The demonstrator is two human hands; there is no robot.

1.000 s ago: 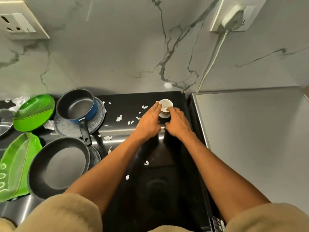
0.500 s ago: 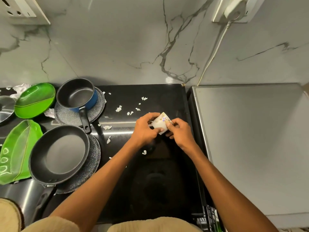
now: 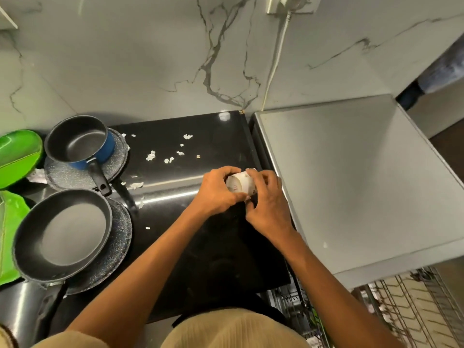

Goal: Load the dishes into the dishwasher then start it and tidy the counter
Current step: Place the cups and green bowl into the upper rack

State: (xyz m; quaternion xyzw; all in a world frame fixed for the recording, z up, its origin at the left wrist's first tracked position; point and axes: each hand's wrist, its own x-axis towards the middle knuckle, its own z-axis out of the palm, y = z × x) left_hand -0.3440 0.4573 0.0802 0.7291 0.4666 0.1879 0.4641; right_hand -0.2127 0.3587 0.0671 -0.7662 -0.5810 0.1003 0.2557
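Cookware unloaded, far left: green leaf-shaped plates (image 3: pixel 17 156), blue saucepan (image 3: pixel 77 143) and frying pan (image 3: pixel 62 234), each pan on a speckled lid, all on the black counter (image 3: pixel 213 136). Paper scraps (image 3: pixel 150 155) litter the counter; tidying judged not begun. Centre: left hand (image 3: pixel 217 192) and right hand (image 3: pixel 267 204) together clasp a small white cup (image 3: pixel 239 184), tipped, above the counter. Lower right: dishwasher rack (image 3: pixel 401 310), pulled out, contents unclear. Loading judged early.

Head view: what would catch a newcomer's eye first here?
Both hands, left hand and right hand, grip a small white cup tipped on its side above the black counter, mid-frame. To the left sit a blue saucepan and a dark frying pan, with white scraps strewn between. A wire dishwasher rack shows at the lower right.
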